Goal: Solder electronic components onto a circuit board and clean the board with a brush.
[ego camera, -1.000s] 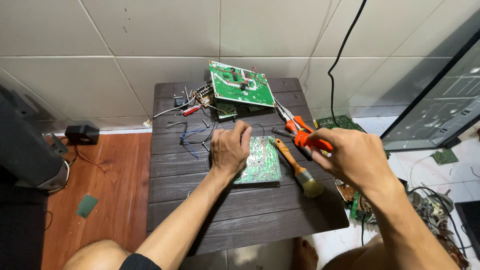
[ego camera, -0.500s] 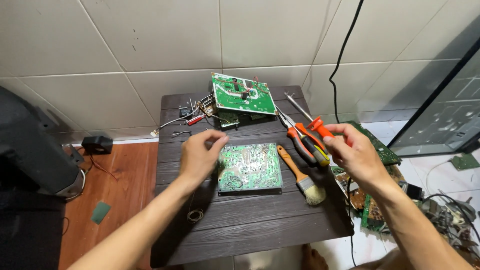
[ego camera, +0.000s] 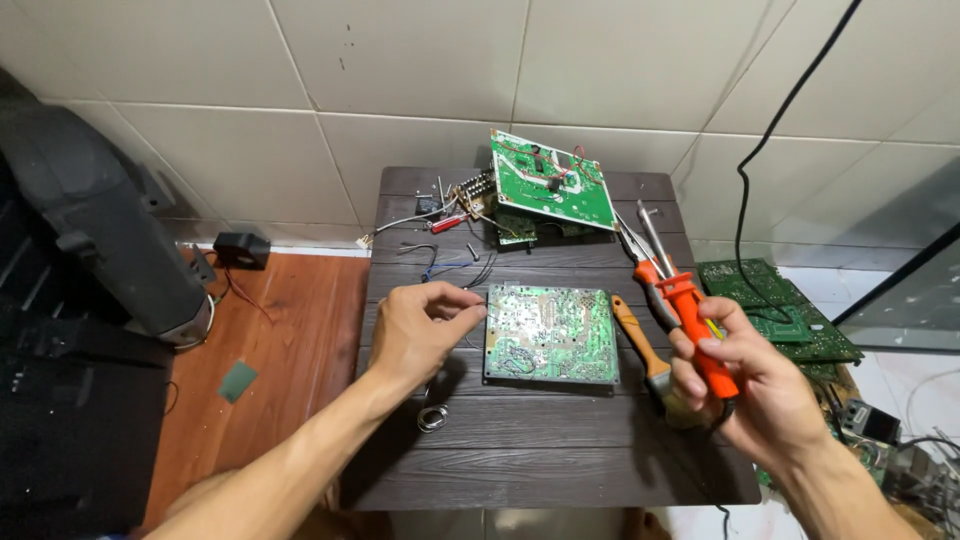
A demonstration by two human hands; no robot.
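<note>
left hand [ego camera: 415,330] fingers pinched, seemingly empty, beside circuit board [ego camera: 551,335] | right hand [ego camera: 745,385] fingers gripping orange screwdriver [ego camera: 690,320]

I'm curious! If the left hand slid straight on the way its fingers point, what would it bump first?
Probably the flat green circuit board lying on the dark wooden table; the left hand points at its near edge.

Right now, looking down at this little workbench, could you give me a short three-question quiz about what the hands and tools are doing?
1. True or false: the right hand holds an orange-handled screwdriver.
2. What lies flat between the two hands? A) a green circuit board B) a hammer C) a book
3. Which hand is at the left edge of that board?

Key:
1. True; the hand is closed round the handle.
2. A.
3. The left hand, fingers pinched beside the board's corner; whether they touch it cannot be told.
</note>
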